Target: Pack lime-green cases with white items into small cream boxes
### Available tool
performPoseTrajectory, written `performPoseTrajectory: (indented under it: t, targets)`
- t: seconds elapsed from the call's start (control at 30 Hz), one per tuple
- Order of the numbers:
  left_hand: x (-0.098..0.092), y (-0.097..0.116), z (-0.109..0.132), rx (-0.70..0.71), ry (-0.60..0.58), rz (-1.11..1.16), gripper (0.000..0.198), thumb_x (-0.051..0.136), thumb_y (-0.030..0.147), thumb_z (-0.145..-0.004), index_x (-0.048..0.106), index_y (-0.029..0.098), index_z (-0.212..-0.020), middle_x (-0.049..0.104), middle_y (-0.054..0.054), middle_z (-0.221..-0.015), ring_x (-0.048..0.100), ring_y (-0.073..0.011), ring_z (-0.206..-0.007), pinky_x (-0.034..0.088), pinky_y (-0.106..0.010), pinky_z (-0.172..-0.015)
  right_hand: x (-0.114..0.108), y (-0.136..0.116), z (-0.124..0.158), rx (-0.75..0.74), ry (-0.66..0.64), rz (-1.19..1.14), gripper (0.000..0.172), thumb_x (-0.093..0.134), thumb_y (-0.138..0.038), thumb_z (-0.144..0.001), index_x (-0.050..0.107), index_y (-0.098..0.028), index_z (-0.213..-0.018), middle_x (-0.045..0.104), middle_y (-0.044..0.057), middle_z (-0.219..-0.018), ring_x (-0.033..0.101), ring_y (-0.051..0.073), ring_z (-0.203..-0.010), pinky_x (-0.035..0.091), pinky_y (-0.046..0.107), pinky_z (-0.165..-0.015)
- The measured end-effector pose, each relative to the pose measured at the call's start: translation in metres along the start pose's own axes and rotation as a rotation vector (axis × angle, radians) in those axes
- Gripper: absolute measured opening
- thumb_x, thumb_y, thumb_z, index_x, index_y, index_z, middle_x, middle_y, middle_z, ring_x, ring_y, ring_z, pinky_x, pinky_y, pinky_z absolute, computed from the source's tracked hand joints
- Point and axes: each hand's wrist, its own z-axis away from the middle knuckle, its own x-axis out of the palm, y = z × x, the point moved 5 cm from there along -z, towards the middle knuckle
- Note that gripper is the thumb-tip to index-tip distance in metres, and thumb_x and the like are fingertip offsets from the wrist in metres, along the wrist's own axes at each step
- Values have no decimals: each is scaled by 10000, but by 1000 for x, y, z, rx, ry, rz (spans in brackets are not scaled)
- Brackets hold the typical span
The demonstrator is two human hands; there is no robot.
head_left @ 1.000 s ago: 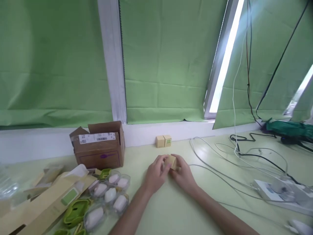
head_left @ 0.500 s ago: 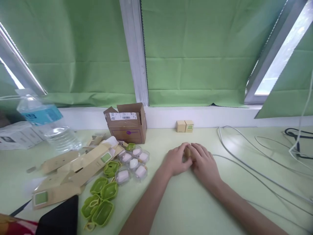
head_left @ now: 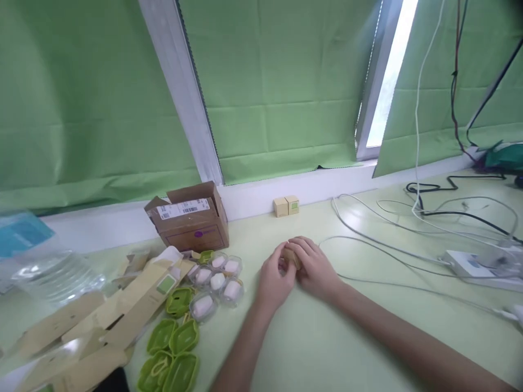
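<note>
A small tan cardboard box (head_left: 291,258) sits between my two hands over the middle of the table, mostly covered by fingers. My left hand (head_left: 274,277) is curled round its near left side, thumb against it. From the right, my right hand (head_left: 314,267) closes over its top and far side. Behind them, against the wall, stand two small tan boxes (head_left: 281,207), side by side, one with a green label. To the left lie several clear plastic cups with pale pieces (head_left: 217,281) inside and several open green cases (head_left: 183,337).
An open brown carton (head_left: 192,223) stands by the wall. Flattened tan packaging (head_left: 134,305) is heaped at left, with a large clear water bottle (head_left: 59,277) behind. Grey and white cables (head_left: 392,256) cross the right side to a white power strip (head_left: 469,264).
My view has turned to the right, bringing the power strip and more cables in. Both hands stay closed round the small box, with only slight finger shifts.
</note>
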Motion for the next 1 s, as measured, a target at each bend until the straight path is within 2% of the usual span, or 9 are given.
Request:
performPoseTrajectory:
  t: [0.13,0.2,0.43,0.7,1.0]
  targets:
    - [2,4,1,34,-33,-4,534,583,245,-886,537,158,-1411,712,-69,-986,644,-178,-816,547,-303,-799,-7,-3,-2,13,-5,-18,569,594,-133,-793,509,-203,-1351,590,134,-1333,499,325,-1255,493,491,-1001]
    - [1,4,1,38,-37,-4,544,587,240,-879,540,162,-1416,707,-56,-945,630,-170,-793,544,-296,-779,-7,0,-2,12,-9,-23,549,601,-159,-815,509,-208,-1353,589,134,-1331,504,324,-1238,497,489,-988]
    - [3,5,-4,-3,-2,4,566,631,214,-818,560,156,-1376,692,-30,-896,617,-149,-753,536,-266,-729,0,12,-1,-5,-1,-38,585,574,-92,-800,515,-227,-1367,593,119,-1344,489,307,-1265,496,467,-987]
    - [5,10,-1,29,34,-137,549,603,163,-791,568,177,-1338,701,-25,-860,631,-161,-725,529,-281,-724,-3,9,1,-22,-7,-4,547,586,-97,-819,530,-223,-1348,608,101,-1340,485,289,-1270,495,464,-1020]
    - [0,11,-1,111,-52,-83,552,573,133,-801,572,145,-1352,682,-27,-859,588,-145,-708,505,-263,-692,-4,5,1,-19,-39,-9,543,569,-78,-796,521,-217,-1318,604,105,-1308,509,277,-1227,560,428,-920]
